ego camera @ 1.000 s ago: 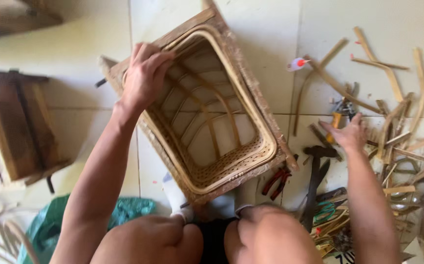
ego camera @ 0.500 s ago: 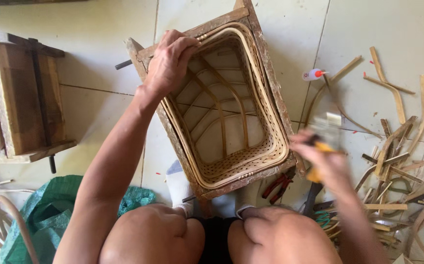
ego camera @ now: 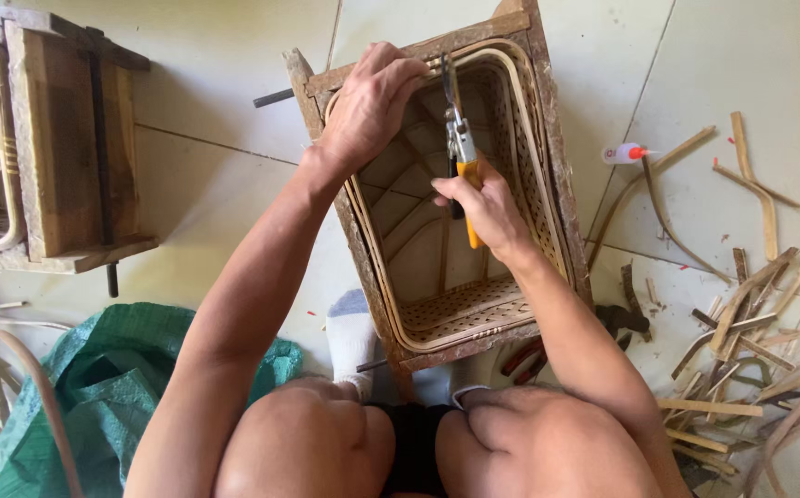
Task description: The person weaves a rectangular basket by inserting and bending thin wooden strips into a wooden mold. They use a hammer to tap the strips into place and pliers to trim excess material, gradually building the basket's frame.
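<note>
The right hand (ego camera: 485,205) has come over from the pile of sticks (ego camera: 759,314) and is now holding orange-handled pliers (ego camera: 460,148) tight, inside the basket (ego camera: 547,184). The pliers' tip is pointing up at the far rim. The left hand (ego camera: 372,101) is still gripping that rim. The basket is sitting on the tiled floor (ego camera: 225,101), between the person's feet.

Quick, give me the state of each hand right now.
Left hand: closed, gripping the top rim of the woven basket frame.
Right hand: closed on the orange-handled pliers, jaws at the rim.
</note>
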